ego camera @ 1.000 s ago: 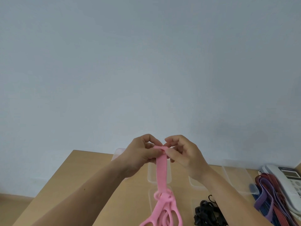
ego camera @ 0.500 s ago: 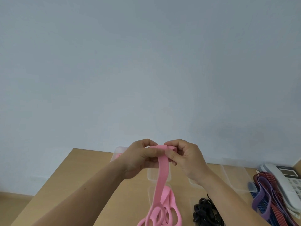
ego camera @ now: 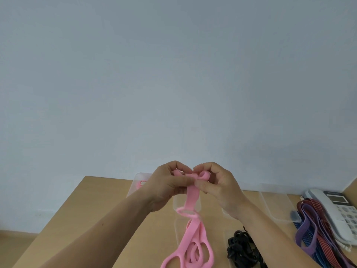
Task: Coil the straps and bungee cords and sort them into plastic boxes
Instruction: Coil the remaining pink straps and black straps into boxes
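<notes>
A pink flat strap hangs from both hands above the wooden table. Its top end is folded into small loops between my fingers. My left hand pinches the folded part from the left and my right hand pinches a small loop from the right. The strap's lower length lies in loose loops at the bottom of the view. Clear plastic boxes stand on the table behind my hands; the left one holds something pink.
A black tangle of cords lies in a clear box near the front. Purple, red and blue straps are piled on the right, beside a white desk telephone. A pale wall stands behind the table.
My hands have kept folding the strap's top end; a new small loop shows at my right fingers. More of the strap has been drawn up from the table.
</notes>
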`<action>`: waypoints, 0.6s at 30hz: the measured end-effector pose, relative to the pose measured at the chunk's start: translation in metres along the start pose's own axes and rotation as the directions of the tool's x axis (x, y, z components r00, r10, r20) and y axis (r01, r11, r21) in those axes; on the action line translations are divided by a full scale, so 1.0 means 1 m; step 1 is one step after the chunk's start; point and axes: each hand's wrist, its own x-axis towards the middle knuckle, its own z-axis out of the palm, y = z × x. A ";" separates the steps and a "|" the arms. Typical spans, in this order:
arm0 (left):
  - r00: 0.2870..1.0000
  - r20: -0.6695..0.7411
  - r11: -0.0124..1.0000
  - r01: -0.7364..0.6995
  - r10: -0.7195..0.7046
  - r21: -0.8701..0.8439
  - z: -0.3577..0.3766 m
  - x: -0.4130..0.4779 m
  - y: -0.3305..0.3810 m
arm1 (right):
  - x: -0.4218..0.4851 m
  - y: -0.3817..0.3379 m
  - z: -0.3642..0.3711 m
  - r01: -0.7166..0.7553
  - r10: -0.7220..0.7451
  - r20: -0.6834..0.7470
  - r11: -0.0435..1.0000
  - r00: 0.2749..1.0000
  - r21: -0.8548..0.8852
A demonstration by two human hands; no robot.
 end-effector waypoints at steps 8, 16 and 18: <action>0.993 -0.059 0.989 -0.099 0.106 0.114 -0.001 -0.001 0.000 | 0.006 0.003 0.005 -0.073 0.074 -0.027 0.997 0.997 0.016; 0.985 0.146 0.995 0.082 -0.090 0.060 -0.009 -0.006 0.002 | 0.009 0.007 0.006 -0.002 0.001 -0.043 1.000 0.999 -0.014; 0.984 0.148 0.992 0.087 -0.100 0.090 -0.009 -0.007 0.002 | 0.010 0.007 0.006 0.007 -0.007 -0.026 1.000 1.000 -0.029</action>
